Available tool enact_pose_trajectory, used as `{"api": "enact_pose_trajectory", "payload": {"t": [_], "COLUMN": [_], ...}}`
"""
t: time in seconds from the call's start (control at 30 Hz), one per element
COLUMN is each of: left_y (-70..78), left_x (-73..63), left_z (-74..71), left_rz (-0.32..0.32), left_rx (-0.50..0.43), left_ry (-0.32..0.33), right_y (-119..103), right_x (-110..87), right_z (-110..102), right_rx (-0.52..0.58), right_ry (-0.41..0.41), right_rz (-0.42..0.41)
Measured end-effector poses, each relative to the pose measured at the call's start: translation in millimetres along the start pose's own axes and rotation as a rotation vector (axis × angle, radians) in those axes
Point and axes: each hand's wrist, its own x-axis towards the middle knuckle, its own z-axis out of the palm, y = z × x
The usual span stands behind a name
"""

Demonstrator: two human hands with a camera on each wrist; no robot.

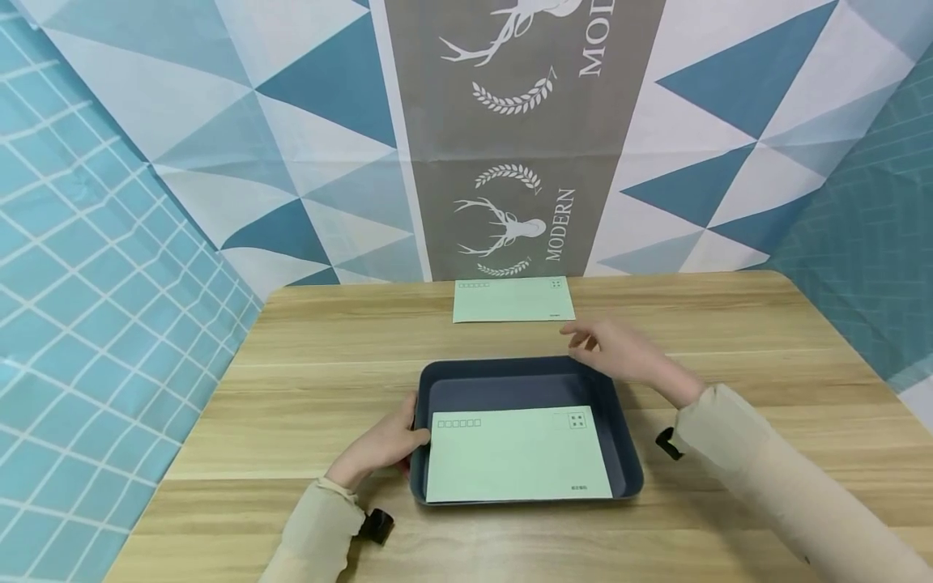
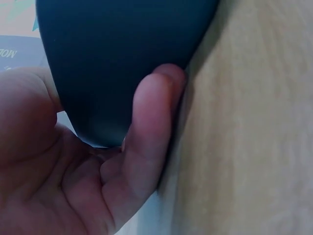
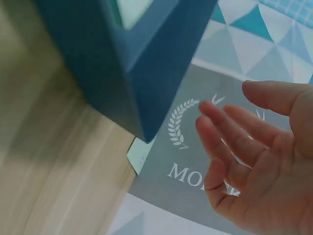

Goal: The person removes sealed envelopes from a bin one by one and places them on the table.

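A dark blue rectangular tray (image 1: 496, 368) sits on the wooden table, with a pale green envelope (image 1: 517, 453) lying in its front part. My left hand (image 1: 389, 437) grips the tray's left wall, thumb over the rim and fingers against the outside; in the left wrist view the fingers (image 2: 151, 107) press the tray's outer side (image 2: 107, 63) low by the table. Over the tray's far right corner hovers my right hand (image 1: 612, 348), holding nothing, its fingers loosely bent. A second pale green envelope (image 1: 513, 300) lies flat at the table's back edge, just beyond the right fingertips.
The wooden table (image 1: 729, 340) ends at a patterned cloth backdrop (image 1: 510, 138) with deer and triangle prints. Blue tiled-pattern cloth (image 1: 95, 267) hangs on the left. Each wrist wears a small black device (image 1: 377, 526) near its cream sleeve.
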Motion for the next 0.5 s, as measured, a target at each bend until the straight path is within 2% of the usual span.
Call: {"api": "enact_pose_trajectory", "payload": {"t": [0.13, 0.27, 0.37, 0.5], "left_y": [0.4, -0.3, -1.2, -1.2], "left_x": [-0.4, -0.2, 0.7, 1.2], "left_z": [-0.1, -0.3, -0.1, -0.3], "left_rz": [0.007, 0.011, 0.016, 0.024], "left_rx": [-0.003, -0.003, 0.001, -0.001], "left_ry": [-0.008, -0.018, -0.024, -0.034], "right_y": [-1, -2, -2, -1], "right_x": [-15.5, -28.4, -35.7, -41.5], "right_z": [7, 15, 22, 31], "right_rx": [-0.069, -0.181, -0.257, -0.342], "right_ry": [0.006, -0.067, -0.134, -0.181], "right_rz": [-0.049, -0.074, -0.056, -0.031]}}
